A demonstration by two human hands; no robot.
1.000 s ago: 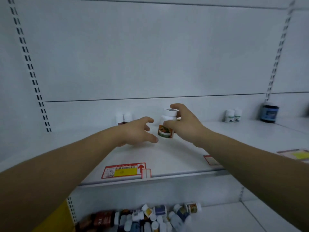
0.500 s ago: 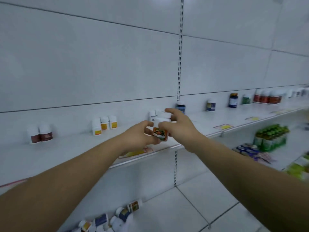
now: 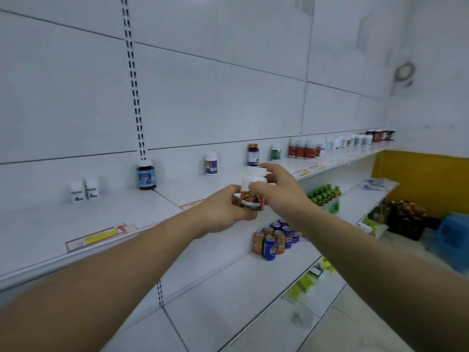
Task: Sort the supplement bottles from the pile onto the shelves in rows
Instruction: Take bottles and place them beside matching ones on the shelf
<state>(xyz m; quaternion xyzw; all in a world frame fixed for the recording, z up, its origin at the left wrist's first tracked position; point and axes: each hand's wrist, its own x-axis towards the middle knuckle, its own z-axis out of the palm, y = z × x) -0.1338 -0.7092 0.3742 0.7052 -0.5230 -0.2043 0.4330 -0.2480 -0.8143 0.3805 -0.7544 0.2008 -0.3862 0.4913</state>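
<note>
Head view: holding orange-labelled supplement bottle (image 3: pixel 251 199) upright in the air, near the front edge of the upper shelf (image 3: pixel 121 214). Curling left grip (image 3: pixel 223 212) round the bottle's lower body and base; pinching its upper body with right grip (image 3: pixel 279 191), index finger reaching over the white cap. Noting along the shelf back: two small white bottles (image 3: pixel 83 191), dark blue-labelled bottle (image 3: pixel 146 175), white bottle (image 3: pixel 211 163), further bottles rightward. Noting soda cans (image 3: pixel 272 240) and green bottles (image 3: pixel 324 196) standing on lower shelf (image 3: pixel 228 275).
</note>
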